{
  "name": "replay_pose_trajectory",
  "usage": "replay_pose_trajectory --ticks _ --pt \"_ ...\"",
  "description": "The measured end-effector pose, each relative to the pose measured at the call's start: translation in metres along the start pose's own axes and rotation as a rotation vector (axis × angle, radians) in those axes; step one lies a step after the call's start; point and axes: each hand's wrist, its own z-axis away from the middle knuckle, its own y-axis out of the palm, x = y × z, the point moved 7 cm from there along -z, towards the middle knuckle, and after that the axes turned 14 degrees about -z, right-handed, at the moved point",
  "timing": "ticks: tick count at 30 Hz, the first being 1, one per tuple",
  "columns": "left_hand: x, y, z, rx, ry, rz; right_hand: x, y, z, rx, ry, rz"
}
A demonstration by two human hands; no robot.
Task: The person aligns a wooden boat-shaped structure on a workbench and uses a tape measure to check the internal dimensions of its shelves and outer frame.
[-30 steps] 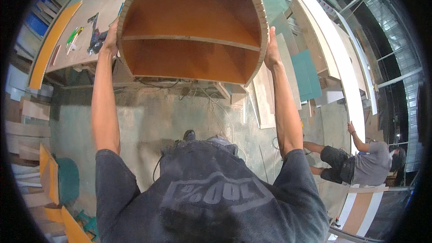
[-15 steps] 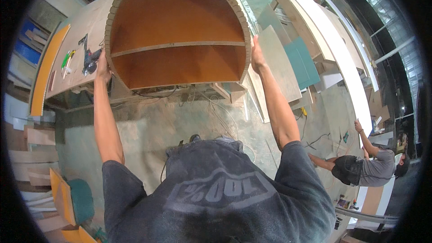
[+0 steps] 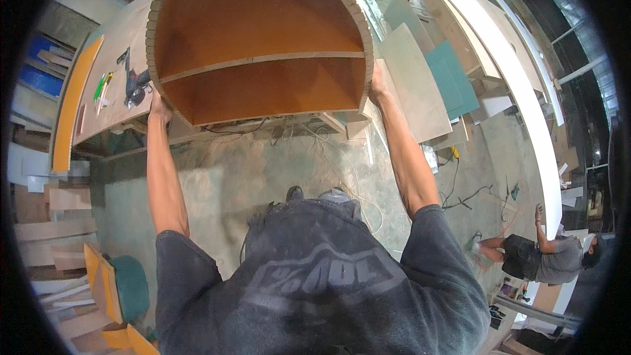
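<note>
In front of me is an arched wooden shelf unit (image 3: pixel 263 20) with a brown-orange inside, one cross shelf (image 3: pixel 263 60) and narrow slats along its curved outer wall. My left hand (image 3: pixel 159 105) is closed against its lower left side, near the bottom corner. On the opposite side, my right hand (image 3: pixel 378 85) grips the lower right wall. Most of the fingers of both hands are behind the unit's edges. Both arms reach forward, almost straight.
Left of the unit, a black power tool (image 3: pixel 137 85) and several pens (image 3: pixel 101 89) lie on a wooden workbench (image 3: pixel 118 39). Grey and teal panels (image 3: pixel 453 79) lean at right, beside a long white board (image 3: pixel 526 79). Cables (image 3: pixel 342 164) cross the floor. Another person (image 3: pixel 552 256) is far right.
The shelf unit sits slightly higher and larger in view, with both hands still on its sides. At right, the other person has moved a little, and their hand is off the white board.
</note>
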Motion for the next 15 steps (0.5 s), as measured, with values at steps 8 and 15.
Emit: replay_pose_trajectory --ticks 8,15 --pt "-0.03 0.044 0.015 0.074 0.016 -0.139 -0.005 -0.046 -0.027 0.011 0.007 0.08" --pt "-0.011 0.013 0.014 -0.026 0.083 0.04 -0.018 -0.024 -0.025 0.028 -0.033 -0.017"
